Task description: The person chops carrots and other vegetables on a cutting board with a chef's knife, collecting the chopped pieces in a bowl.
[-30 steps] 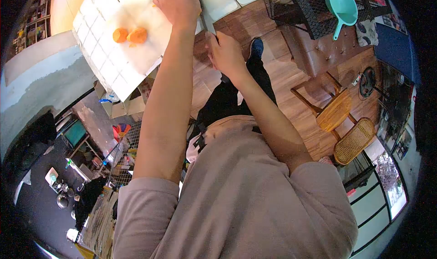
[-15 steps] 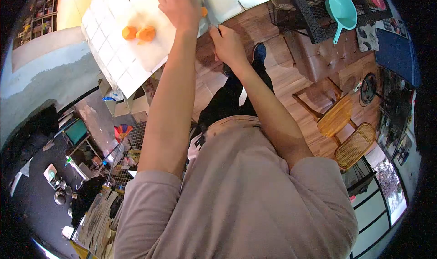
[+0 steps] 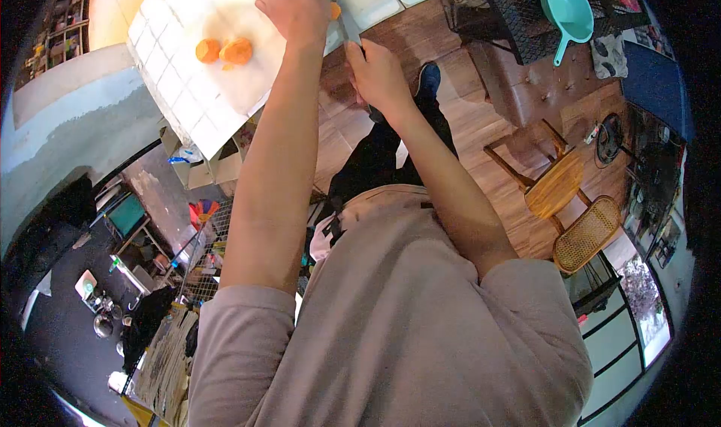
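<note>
Left hand (image 3: 293, 6) is on top of the orange piece (image 3: 334, 11) on the tiled counter (image 3: 180, 89). Its fingers are hidden, so I can't tell the grip. Right hand (image 3: 379, 74) is wrapped round the knife (image 3: 344, 25), blade pointing away from me, just right of the piece. Two cut chunks (image 3: 223, 51) lie further left.

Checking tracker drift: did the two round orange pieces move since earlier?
No. The two round orange pieces lie at the same spot on the white tiled counter; only the camera shifted.
</note>
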Demonstrator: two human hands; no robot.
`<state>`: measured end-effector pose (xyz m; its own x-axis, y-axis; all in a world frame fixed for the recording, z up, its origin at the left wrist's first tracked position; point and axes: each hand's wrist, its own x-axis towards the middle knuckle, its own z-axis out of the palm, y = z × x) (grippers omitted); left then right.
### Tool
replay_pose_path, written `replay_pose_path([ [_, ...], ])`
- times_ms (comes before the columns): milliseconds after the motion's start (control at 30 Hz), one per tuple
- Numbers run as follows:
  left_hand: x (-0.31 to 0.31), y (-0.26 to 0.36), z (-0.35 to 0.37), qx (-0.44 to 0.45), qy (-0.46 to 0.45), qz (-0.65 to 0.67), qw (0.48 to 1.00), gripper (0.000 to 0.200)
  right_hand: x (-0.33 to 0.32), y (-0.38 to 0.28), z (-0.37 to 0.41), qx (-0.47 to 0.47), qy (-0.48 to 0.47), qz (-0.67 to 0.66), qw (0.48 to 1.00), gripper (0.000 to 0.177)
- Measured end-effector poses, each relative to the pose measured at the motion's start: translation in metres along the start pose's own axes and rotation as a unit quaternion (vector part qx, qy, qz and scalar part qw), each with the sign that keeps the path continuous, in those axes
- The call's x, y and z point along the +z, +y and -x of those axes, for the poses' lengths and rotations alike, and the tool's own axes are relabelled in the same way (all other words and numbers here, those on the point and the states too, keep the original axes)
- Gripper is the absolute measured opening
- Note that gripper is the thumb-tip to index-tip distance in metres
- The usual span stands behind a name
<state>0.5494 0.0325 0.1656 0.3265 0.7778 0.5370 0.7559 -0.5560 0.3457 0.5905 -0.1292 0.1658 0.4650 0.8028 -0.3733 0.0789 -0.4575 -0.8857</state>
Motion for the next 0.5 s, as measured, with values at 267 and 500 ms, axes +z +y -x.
replay_pose_path([
  [267, 0.001, 0.001, -0.001, -0.034, -0.015, -0.006, 0.999, 0.047, 0.005, 0.007, -0.005, -0.011, 0.006, 0.001, 1.000, 0.046],
  [500, -0.005, 0.008, -0.002, -0.061, -0.053, -0.013, 0.997, 0.058, -0.009, -0.012, 0.004, 0.048, -0.040, -0.024, 0.998, 0.047],
])
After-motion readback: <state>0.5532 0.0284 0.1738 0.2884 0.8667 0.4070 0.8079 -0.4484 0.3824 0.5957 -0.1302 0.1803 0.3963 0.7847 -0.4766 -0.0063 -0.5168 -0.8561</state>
